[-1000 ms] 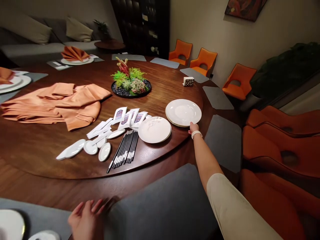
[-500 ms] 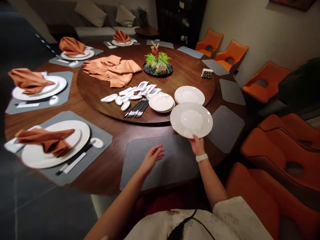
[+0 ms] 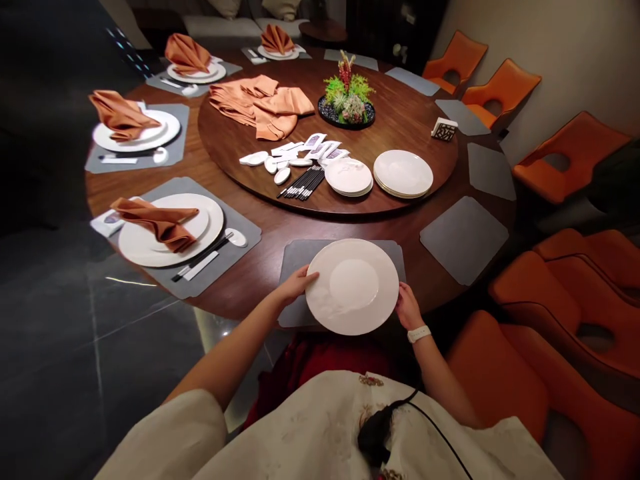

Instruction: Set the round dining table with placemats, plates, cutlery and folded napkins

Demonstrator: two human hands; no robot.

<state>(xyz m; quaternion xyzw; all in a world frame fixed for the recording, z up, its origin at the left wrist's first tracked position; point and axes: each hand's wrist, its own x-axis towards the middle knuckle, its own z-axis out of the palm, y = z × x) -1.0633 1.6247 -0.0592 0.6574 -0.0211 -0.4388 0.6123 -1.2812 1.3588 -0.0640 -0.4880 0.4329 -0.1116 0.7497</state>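
Observation:
A large white plate (image 3: 353,287) is between my two hands, above a grey placemat (image 3: 295,257) at the table's near edge. My left hand (image 3: 296,283) grips its left rim, thumb on top. At the right rim, my right hand (image 3: 407,308) holds it with the fingers partly hidden under the plate. Beyond it, on the round turntable (image 3: 240,180), stand a stack of large plates (image 3: 403,173) and a stack of smaller plates (image 3: 349,177). Black chopsticks (image 3: 303,183) lie beside them, with white spoons (image 3: 283,175) and white packets (image 3: 325,148) behind.
To the left is a set place with a folded orange napkin (image 3: 163,223) on plates; more follow around the table. Loose orange napkins (image 3: 260,103) and a plant centrepiece (image 3: 347,100) sit on the turntable. Orange chairs (image 3: 530,287) stand close on the right.
The plate has come away from the stacks, down toward me and over the placemat. My left hand, free before, now grips its left rim. The view has shifted.

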